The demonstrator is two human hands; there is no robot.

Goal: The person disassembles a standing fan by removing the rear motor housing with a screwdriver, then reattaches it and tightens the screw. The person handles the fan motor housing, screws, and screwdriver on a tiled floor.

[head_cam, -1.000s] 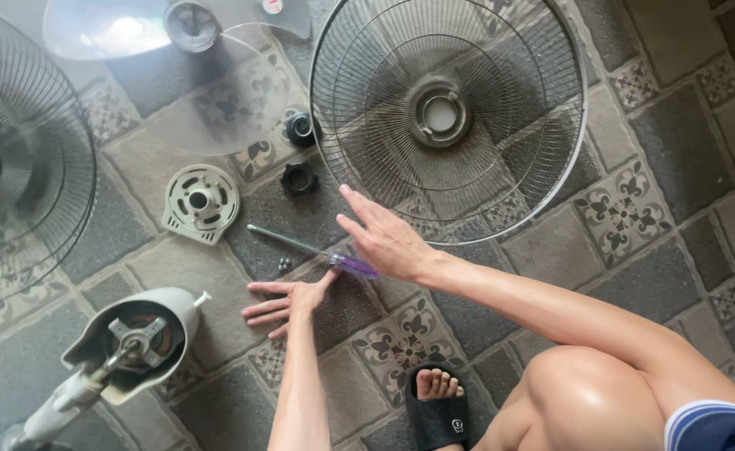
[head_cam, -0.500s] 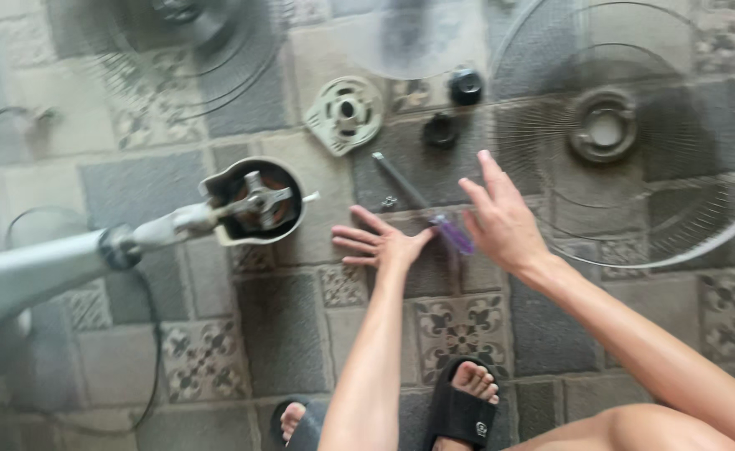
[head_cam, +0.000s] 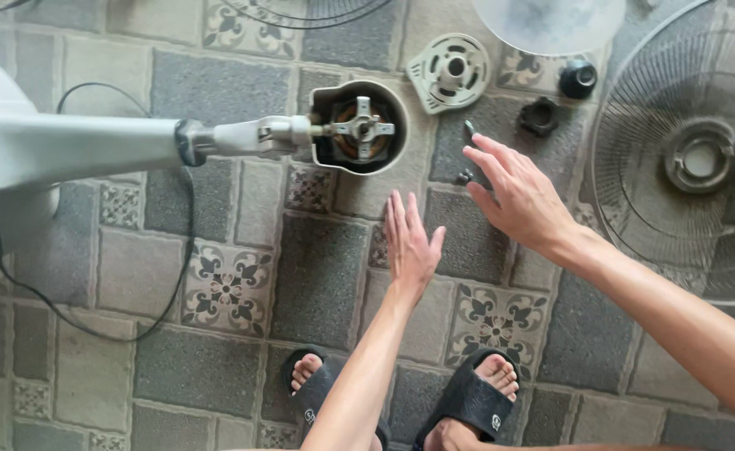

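**Bare hands hover over a dismantled pedestal fan on a tiled floor**

Seen from above, a person's left hand [head_cam: 411, 242] is held flat with its fingers straight and close together, empty, just below the exposed fan motor [head_cam: 359, 129]. The motor sits in its round pale housing at the end of the fan's grey neck [head_cam: 116, 146], which lies across the patterned floor tiles [head_cam: 225, 288]. The right hand [head_cam: 513, 196] is spread, fingers loosely apart, and grips nothing; its fingertips reach toward a small dark screw [head_cam: 464, 176] lying on the tile, with a thin dark tool tip [head_cam: 469, 128] just above them. Whether the hand touches either cannot be told. Beyond lie a pale round plastic cover [head_cam: 451, 72], a black lobed nut [head_cam: 539, 115] and a black cap [head_cam: 578, 78], all apart from both hands. A wire fan guard [head_cam: 693, 159] rests to the right. A black power cord [head_cam: 91, 321] loops at left, and two feet in black sandals [head_cam: 467, 401] stand below.
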